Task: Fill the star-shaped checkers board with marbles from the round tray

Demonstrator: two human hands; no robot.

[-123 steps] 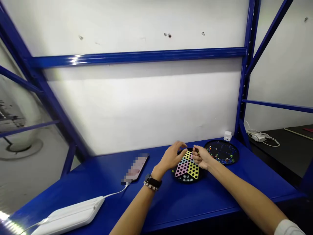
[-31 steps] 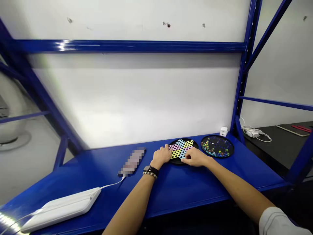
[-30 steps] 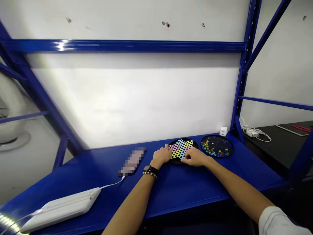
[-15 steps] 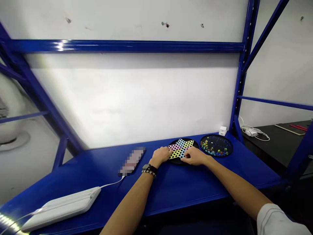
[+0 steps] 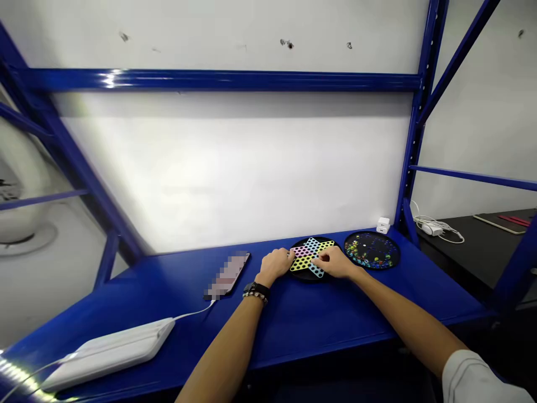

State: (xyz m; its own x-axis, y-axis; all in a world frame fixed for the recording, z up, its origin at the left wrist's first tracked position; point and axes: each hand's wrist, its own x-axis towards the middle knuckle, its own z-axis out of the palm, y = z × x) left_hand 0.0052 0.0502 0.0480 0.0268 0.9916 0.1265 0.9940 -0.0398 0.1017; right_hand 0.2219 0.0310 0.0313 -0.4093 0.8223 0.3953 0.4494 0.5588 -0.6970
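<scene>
A round black Chinese checkers board point(image 5: 312, 262) with a pink, yellow and blue star full of holes lies on the blue shelf. My left hand point(image 5: 277, 264) holds the board's left rim, fingers curled over the edge. Over the right half of the star is my right hand point(image 5: 334, 262), thumb and fingertips pinched together near the surface. Whatever sits in that pinch is too small to make out. Just beyond the right hand, a round black tray point(image 5: 375, 248) holds several coloured glass marbles, mostly along its left and front.
A phone point(image 5: 229, 273) with a blurred screen lies to the left, cabled to a long white device point(image 5: 113, 354). White charger blocks point(image 5: 383, 225) stand behind the marble tray. Blue posts and bars frame the shelf point(image 5: 327, 324); a white panel point(image 5: 235, 168) closes the back.
My right hand has shifted slightly left and up across the star, uncovering its front blue point. My left hand stays at the rim. The view has moved slightly.
</scene>
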